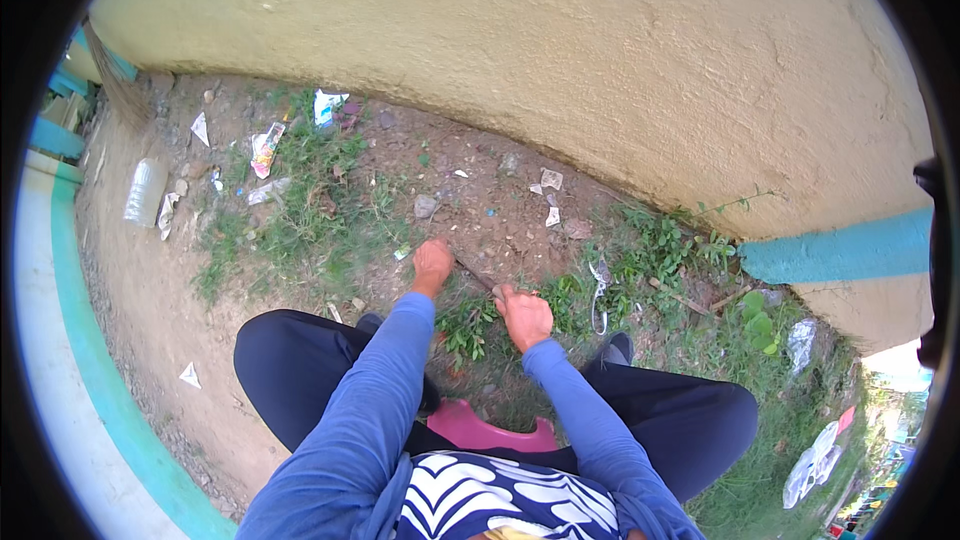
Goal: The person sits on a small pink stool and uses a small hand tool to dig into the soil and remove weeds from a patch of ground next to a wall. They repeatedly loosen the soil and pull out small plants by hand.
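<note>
My right hand (525, 316) grips the handle end of a thin, dark hand tool (476, 272), perhaps a blade. The tool slants up and left over bare soil toward my left hand (433, 266). That hand is low over the ground with curled fingers; whether it holds the tool's far end or some grass is hidden. Leafy green weeds (466, 334) grow just below and between my hands. To the right of my right hand, a pair of pruning shears (599, 292) lies on the ground among low plants.
A pink plastic stool (487, 431) is beneath me. Ahead stands a rough plastered wall (525, 52). Grass (322, 187), litter and a clear plastic bottle (145, 193) lie to the left, near a stick broom (116, 79). A plastic bag (810, 465) lies at right.
</note>
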A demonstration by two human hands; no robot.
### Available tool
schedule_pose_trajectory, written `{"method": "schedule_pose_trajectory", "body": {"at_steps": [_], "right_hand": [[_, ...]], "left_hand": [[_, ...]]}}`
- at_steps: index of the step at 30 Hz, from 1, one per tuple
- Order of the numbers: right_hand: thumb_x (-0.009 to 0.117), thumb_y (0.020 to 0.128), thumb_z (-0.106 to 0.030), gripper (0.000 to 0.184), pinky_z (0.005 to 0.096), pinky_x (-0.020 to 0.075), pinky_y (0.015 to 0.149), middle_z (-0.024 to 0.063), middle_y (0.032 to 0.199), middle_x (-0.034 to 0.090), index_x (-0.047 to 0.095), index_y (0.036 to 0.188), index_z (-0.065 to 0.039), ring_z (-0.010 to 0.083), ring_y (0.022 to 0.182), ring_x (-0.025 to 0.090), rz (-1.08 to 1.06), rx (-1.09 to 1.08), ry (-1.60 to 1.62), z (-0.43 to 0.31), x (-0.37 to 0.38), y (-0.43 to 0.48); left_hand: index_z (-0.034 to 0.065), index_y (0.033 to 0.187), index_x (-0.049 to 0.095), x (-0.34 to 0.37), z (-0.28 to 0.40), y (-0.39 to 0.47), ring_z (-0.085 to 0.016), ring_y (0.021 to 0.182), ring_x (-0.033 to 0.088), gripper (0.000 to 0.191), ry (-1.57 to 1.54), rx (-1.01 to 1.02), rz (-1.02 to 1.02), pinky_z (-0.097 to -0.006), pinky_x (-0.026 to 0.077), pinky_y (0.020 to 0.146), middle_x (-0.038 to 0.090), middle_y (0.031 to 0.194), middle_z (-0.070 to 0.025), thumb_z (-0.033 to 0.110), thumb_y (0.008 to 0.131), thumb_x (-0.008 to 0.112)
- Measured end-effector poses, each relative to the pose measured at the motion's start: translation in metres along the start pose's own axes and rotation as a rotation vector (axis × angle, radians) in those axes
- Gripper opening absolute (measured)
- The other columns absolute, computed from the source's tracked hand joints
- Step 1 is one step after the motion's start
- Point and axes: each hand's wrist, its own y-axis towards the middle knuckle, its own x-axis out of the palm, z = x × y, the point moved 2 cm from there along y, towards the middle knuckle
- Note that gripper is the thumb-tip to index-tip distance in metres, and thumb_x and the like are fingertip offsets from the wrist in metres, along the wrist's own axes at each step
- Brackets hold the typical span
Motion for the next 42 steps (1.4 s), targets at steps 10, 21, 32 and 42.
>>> {"method": "schedule_pose_trajectory", "body": {"at_steps": [10,21,32,42], "right_hand": [[0.060,0.085,-0.048,0.041,0.0261,0.0191,0.032,-0.0023,0.046,0.038,0.057,0.078,-0.008,0.0070,0.032,0.029,-0.620,0.557,0.854,0.053,-0.040,-0.014],[0.060,0.085,-0.048,0.042,0.0264,0.0221,0.034,-0.0019,0.046,0.038,0.058,0.079,-0.007,0.0076,0.034,0.032,-0.590,0.427,0.769,0.042,-0.052,-0.001],[0.056,0.088,-0.049,0.041,0.0261,0.0199,0.030,-0.0029,0.044,0.036,0.052,0.079,-0.009,0.0075,0.030,0.028,-0.675,0.485,0.928,0.055,0.004,-0.016],[0.057,0.088,-0.050,0.041,0.0280,0.0176,0.032,-0.0028,0.044,0.036,0.058,0.080,-0.010,0.0089,0.030,0.026,-0.618,0.331,0.856,0.059,0.003,0.003]], "left_hand": [[0.0062,0.092,0.066,0.019,-0.063,0.036,-0.034,0.084,0.063,0.026,0.021,0.137,0.009,-0.0440,0.050,0.073,0.066,0.091,-0.0169,0.025,0.088,0.048],[0.0074,0.108,0.053,-0.124,-0.031,0.053,-0.016,0.069,0.058,0.028,-2.095,-0.249,0.402,-0.0295,0.047,0.051,0.061,0.089,-0.0107,0.026,0.089,0.062],[0.0018,0.132,0.032,-0.020,0.032,-0.061,-0.039,0.117,0.048,0.087,0.058,-0.167,-0.028,-0.0533,0.042,0.090,0.045,0.127,-0.0210,0.060,0.075,0.063],[0.0037,0.104,0.056,0.016,-0.008,-0.015,-0.039,0.092,0.062,0.031,-0.029,-0.089,-0.003,-0.0478,0.050,0.079,0.063,0.096,-0.0247,0.030,0.090,0.050]]}}
